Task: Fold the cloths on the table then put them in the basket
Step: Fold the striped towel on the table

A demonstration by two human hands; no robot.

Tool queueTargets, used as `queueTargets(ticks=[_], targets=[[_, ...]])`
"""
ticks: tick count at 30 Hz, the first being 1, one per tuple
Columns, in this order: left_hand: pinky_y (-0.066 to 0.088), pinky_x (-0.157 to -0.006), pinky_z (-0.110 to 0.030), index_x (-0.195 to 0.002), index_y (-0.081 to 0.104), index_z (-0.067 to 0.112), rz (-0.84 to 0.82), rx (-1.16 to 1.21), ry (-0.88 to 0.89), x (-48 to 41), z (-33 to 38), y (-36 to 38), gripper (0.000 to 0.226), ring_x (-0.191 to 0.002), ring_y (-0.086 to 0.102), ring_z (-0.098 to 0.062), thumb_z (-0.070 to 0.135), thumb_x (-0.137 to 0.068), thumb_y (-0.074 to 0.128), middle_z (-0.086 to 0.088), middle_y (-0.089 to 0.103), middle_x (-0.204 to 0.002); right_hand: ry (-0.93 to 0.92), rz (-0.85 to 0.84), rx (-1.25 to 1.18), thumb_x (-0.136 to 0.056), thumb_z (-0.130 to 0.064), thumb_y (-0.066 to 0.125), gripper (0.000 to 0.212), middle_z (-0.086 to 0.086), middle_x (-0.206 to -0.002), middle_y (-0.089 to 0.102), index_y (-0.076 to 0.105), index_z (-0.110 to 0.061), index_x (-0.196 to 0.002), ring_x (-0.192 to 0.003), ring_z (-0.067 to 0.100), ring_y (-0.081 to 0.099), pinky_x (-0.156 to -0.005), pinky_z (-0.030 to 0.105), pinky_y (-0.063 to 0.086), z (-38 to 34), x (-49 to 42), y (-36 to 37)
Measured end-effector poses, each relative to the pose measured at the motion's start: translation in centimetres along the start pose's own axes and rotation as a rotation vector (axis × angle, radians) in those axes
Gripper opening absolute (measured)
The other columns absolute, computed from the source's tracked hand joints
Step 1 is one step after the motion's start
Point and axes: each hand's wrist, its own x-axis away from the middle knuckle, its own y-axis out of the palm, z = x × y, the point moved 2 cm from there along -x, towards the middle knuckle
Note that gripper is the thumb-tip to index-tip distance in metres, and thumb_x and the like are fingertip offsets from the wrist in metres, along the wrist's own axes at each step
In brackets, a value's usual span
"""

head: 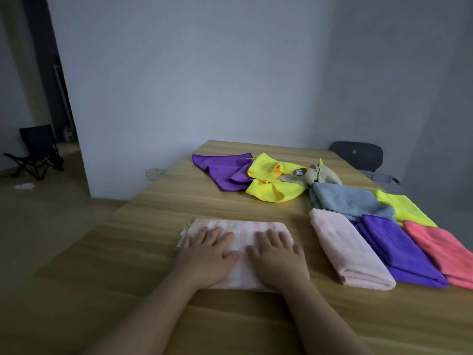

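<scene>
**A:** Where are the grips?

**B:** The left grip [207, 254] and the right grip [277, 257] both lie flat, fingers straight and slightly spread. They press on the folded pale pink striped towel [243, 228] at the near part of the wooden counter [153, 226], and neither clasps anything.

**A:** And the towel against them?

**B:** It is directly under both palms, and its far edge shows past the fingertips.

**A:** Beside it?

**B:** Just to the right lie a folded light pink fleece cloth [350, 252], a folded purple cloth [399, 249] and a folded coral cloth [442, 244], side by side. Behind them are a grey-blue cloth [350, 201] and a lime-yellow cloth [407, 208].

**A:** Farther back?

**B:** Those are unfolded. A crumpled yellow cloth [273, 183] overlaps a loose violet cloth [222, 170], and a bunched beige cloth [322, 172] sits beside it.
</scene>
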Motion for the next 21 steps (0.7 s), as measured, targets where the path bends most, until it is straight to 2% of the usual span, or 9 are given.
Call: queueTargets(ticks=[2, 7, 9, 12, 14, 15, 17, 19, 21], targets=[[-0.004, -0.115, -0.045, -0.146, 0.002, 0.044, -0.012, 0.023, -0.050, 0.0, -1.1, -0.1, 0.060, -0.145, -0.011, -0.014, 0.063, -0.091, 0.016, 0.011, -0.008, -0.158, 0.063, -0.101, -0.036, -0.092, -0.061, 0.019, 0.066, -0.002, -0.159, 0.004, 0.014, -0.027, -0.148, -0.146, 0.019, -0.001, -0.114, 0.047, 0.008, 1.1, -0.9, 0.6], [-0.004, -0.115, -0.047, -0.147, 0.000, 0.040, -0.015, 0.071, -0.150, -0.4, -3.4, -0.6, 0.064, -0.145, -0.009, -0.017, 0.065, -0.091, 0.014, 0.008, -0.011, -0.158, 0.110, -0.074, -0.046, -0.089, -0.065, 0.020, 0.073, -0.003, -0.159, 0.005, 0.013, -0.023, -0.149, -0.146, 0.018, 0.000, -0.114, 0.044, 0.009, 1.6, -1.3, 0.8], [-0.004, -0.115, -0.047, -0.148, 0.002, 0.040, -0.002, 0.086, -0.160, -0.6, -3.5, -0.7, 0.063, -0.145, -0.008, -0.016, 0.064, -0.091, 0.015, 0.008, -0.011, -0.158, 0.126, -0.013, -0.079, -0.091, -0.058, 0.025, 0.067, -0.002, -0.157, 0.013, 0.021, -0.022, -0.147, -0.144, 0.018, 0.009, -0.113, 0.042, 0.015, 1.4, -0.9, 0.6], [-0.003, -0.116, -0.046, -0.148, 0.005, 0.040, 0.034, 0.109, -0.151, -0.3, -3.4, -0.7, 0.061, -0.146, -0.005, -0.015, 0.061, -0.092, 0.016, 0.009, -0.007, -0.158, 0.144, 0.183, -0.135, -0.096, -0.030, 0.033, 0.044, 0.001, -0.145, 0.037, 0.037, -0.020, -0.138, -0.129, 0.020, 0.037, -0.103, 0.035, 0.035, 1.6, 0.3, -0.2], [0.000, -0.116, -0.045, -0.148, 0.010, 0.038, 0.074, 0.130, -0.150, 0.1, -3.5, -0.8, 0.058, -0.146, -0.003, -0.015, 0.058, -0.094, 0.019, 0.010, -0.004, -0.158, 0.125, 0.258, -0.152, -0.096, -0.018, 0.035, 0.039, -0.002, -0.138, 0.045, 0.044, -0.021, -0.133, -0.120, 0.020, 0.044, -0.095, 0.032, 0.039, 1.8, 1.4, -0.5], [0.003, -0.116, -0.044, -0.148, 0.013, 0.037, 0.102, 0.151, -0.150, 0.4, -3.6, -1.0, 0.057, -0.146, -0.002, -0.015, 0.056, -0.095, 0.022, 0.010, -0.003, -0.158, 0.116, 0.262, -0.144, -0.096, -0.018, 0.036, 0.037, -0.004, -0.135, 0.048, 0.047, -0.022, -0.131, -0.118, 0.019, 0.045, -0.094, 0.031, 0.038, 2.0, 1.8, -0.5], [0.009, -0.115, -0.041, -0.147, 0.018, 0.036, 0.195, 0.191, -0.118, 1.0, -3.8, -1.7, 0.055, -0.145, -0.002, -0.013, 0.051, -0.096, 0.030, 0.013, -0.001, -0.158, 0.139, 0.255, -0.118, -0.097, -0.026, 0.035, 0.033, -0.005, -0.131, 0.051, 0.048, -0.024, -0.127, -0.114, 0.018, 0.046, -0.091, 0.030, 0.037, 2.3, 2.4, -0.5], [0.013, -0.115, -0.039, -0.146, 0.021, 0.038, 0.303, 0.219, -0.004, 1.7, -3.4, -2.2, 0.054, -0.144, -0.002, -0.009, 0.052, -0.095, 0.034, 0.018, 0.000, -0.156, 0.193, 0.248, -0.101, -0.096, -0.031, 0.035, 0.035, -0.004, -0.132, 0.049, 0.046, -0.026, -0.129, -0.115, 0.019, 0.044, -0.091, 0.031, 0.036, 2.5, 2.7, -0.6], [0.015, -0.115, -0.039, -0.144, 0.015, 0.047, 0.253, 0.257, 0.139, 2.3, -2.6, -2.3, 0.057, -0.143, -0.002, -0.006, 0.060, -0.091, 0.032, 0.023, -0.004, -0.154, 0.210, 0.237, -0.145, -0.095, -0.031, 0.038, 0.041, -0.003, -0.138, 0.043, 0.039, -0.028, -0.136, -0.119, 0.019, 0.042, -0.091, 0.031, 0.039, 2.6, 2.7, -0.7]])
